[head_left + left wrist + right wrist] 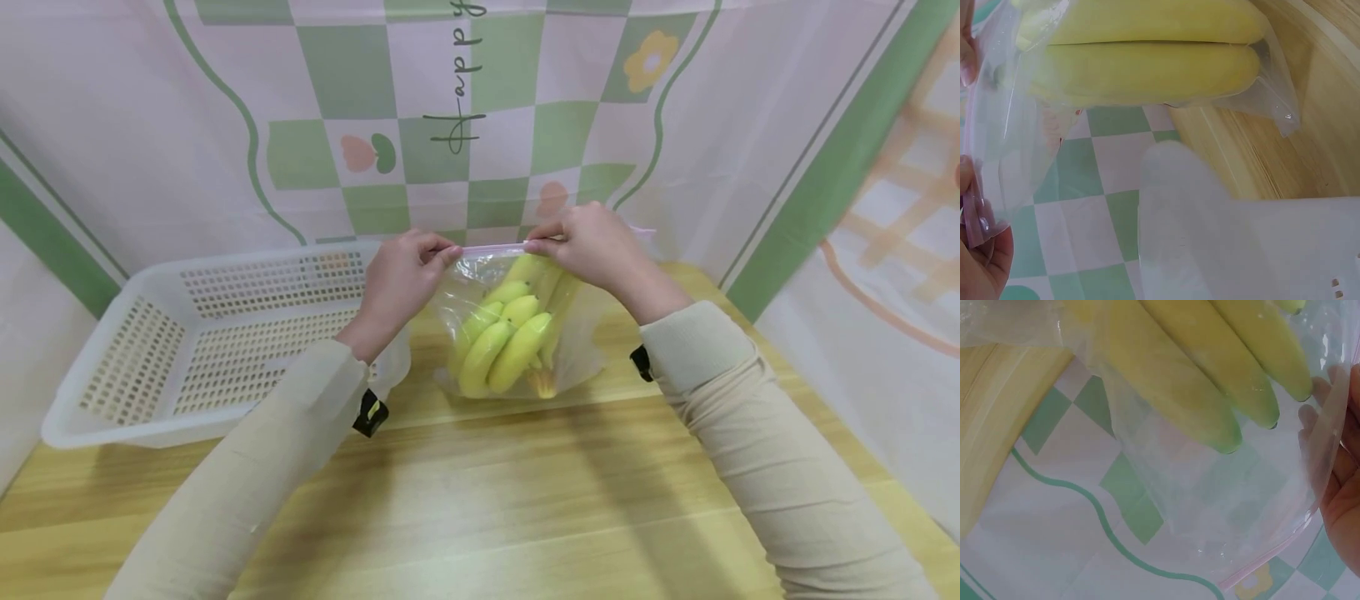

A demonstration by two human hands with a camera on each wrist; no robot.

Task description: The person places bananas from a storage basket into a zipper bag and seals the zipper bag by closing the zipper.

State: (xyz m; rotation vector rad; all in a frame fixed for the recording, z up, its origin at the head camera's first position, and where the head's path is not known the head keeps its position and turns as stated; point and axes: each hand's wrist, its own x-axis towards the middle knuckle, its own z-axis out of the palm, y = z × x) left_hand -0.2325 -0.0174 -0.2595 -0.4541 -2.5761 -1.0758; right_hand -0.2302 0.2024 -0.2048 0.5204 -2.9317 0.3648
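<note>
A clear zip bag with a pink seal strip stands on the table, with a bunch of yellow bananas inside, their tips tinged green. My left hand pinches the left end of the strip between thumb and fingers. Further right along the same strip, my right hand pinches it with thumb and forefinger. In the left wrist view, the left fingers grip the bag's corner. Behind the film in the right wrist view, some fingers of the right hand show through.
To the left stands a white perforated plastic basket, its right end close to the bag and partly behind my left arm. The wooden table stretches toward me. A green-and-white checked cloth hangs behind.
</note>
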